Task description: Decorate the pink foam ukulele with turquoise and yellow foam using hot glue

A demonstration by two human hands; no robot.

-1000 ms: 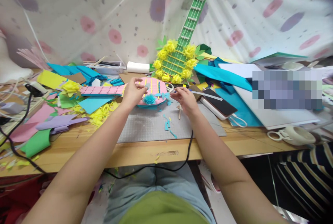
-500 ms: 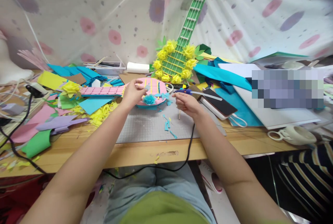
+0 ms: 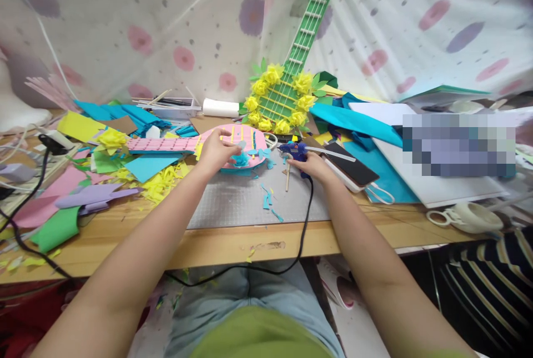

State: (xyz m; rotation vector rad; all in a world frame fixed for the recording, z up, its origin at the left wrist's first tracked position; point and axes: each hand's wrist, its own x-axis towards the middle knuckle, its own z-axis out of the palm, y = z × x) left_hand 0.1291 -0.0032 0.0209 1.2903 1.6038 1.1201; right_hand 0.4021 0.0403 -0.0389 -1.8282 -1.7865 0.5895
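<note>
My left hand (image 3: 219,151) is over the body of a pink toy guitar (image 3: 227,131) with light blue sides. Its thumb and fingertips pinch a small light blue paper petal (image 3: 243,145), right above a blue paper flower (image 3: 241,160) on the guitar's front. My right hand (image 3: 310,165) is closed around a dark blue glue gun (image 3: 296,150), thumb toward its nozzle. A whitish glue stick (image 3: 333,152) sticks out of the gun's back, and a black cord hangs below. Loose blue petals (image 3: 270,164) lie at the guitar's right end.
A grey cutting mat (image 3: 233,202) with blue scraps and a small wooden stick (image 3: 287,177) lies in front. Behind stands a green guitar (image 3: 277,100) with yellow flowers. Paper scraps (image 3: 162,180) crowd the left; a phone (image 3: 347,161) and a white cup (image 3: 470,216) are rightward.
My right hand has shifted right and now wraps the glue gun, whose body shows more. The petal in my left hand has moved slightly right and down, over the blue flower.
</note>
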